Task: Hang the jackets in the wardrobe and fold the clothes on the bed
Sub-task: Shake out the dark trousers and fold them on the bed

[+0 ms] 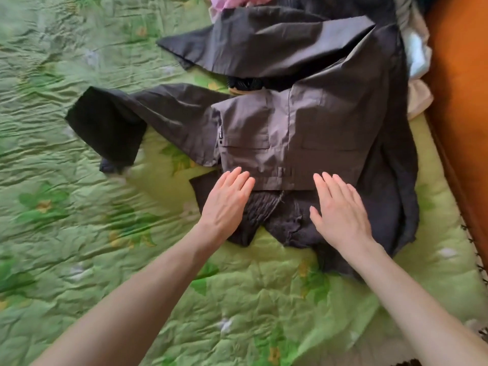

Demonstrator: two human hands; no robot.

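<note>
Pressing flat with both palms, fingers straight and close together: left hand [227, 199] and right hand [340, 210] lying on the near edge of the dark grey garment [290, 133], gripping nothing. Lying spread on the green quilted bedspread [79, 233], one sleeve [111, 128] stretching left, another dark piece [264, 46] folding across beyond. Showing pale clothes [417, 54] heaped at the far right beside an orange surface [459, 101].

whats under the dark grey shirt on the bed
The crumpled green floral quilt shows all round the dark grey shirt. A black ribbed item peeks out near its top; the rest is covered.
</note>
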